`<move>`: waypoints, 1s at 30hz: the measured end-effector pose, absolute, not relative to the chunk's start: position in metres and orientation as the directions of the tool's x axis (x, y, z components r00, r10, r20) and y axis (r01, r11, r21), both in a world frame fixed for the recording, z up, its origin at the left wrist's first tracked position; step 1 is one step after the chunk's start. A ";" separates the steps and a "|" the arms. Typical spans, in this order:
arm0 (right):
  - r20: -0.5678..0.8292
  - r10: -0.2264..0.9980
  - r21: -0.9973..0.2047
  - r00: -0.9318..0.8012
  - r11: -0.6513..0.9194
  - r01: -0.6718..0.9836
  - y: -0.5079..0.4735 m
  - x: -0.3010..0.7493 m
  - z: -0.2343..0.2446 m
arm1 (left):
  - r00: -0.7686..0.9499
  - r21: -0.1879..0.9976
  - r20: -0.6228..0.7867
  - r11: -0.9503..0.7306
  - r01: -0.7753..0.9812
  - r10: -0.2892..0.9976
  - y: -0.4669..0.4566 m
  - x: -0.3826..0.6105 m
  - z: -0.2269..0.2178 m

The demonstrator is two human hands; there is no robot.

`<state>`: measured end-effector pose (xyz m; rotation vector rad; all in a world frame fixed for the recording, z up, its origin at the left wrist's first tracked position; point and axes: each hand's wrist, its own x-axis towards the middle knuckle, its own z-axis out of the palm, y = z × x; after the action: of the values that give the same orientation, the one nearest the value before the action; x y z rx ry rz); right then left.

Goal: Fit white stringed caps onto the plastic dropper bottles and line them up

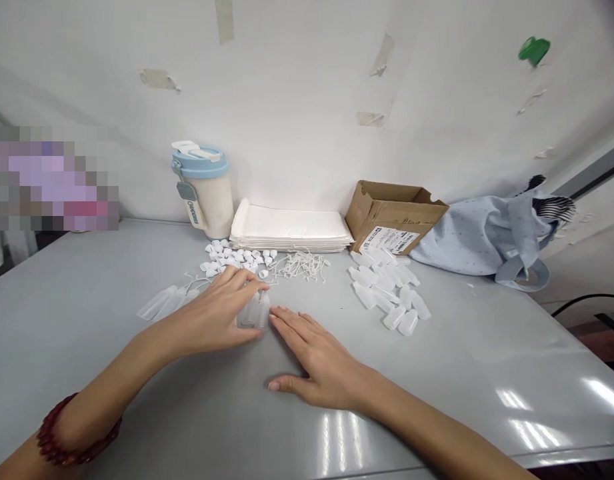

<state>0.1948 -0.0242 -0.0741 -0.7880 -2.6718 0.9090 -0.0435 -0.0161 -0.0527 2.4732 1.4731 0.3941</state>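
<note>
My left hand is curled over a small row of frosted plastic tubes, thumb at their near end and fingers at the far end. My right hand lies flat on the table, its fingertips beside the row's right side and its thumb spread away. Left of my left hand lie a few more frosted tubes, partly hidden by the wrist. Just beyond my fingers are a pile of small white caps and a heap of thin white stems. Further right lies a loose group of frosted tubes.
Against the wall stand a cream cup with a blue lid, a stack of white padded sheets and an open cardboard box. A light blue cloth bag lies at the right. All rest on a grey table.
</note>
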 end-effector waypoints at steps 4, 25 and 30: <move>0.017 0.547 -0.601 -0.837 0.675 0.428 -0.025 0.195 -0.074 | 0.458 0.335 0.082 -0.458 0.824 0.885 -0.016 -0.045 -0.053; 0.038 0.524 -0.554 -0.851 0.720 0.418 -0.025 0.195 -0.074 | 0.470 0.366 0.073 -0.462 0.808 0.880 -0.014 -0.046 -0.054; 0.042 0.526 -0.553 -0.849 0.720 0.419 -0.026 0.195 -0.074 | 0.484 0.358 0.084 -0.480 0.801 0.871 -0.014 -0.047 -0.054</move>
<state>0.1948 -0.0255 -0.0736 -0.7581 -2.7285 0.8064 -0.0468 -0.0142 -0.0543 2.4620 1.4227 0.3714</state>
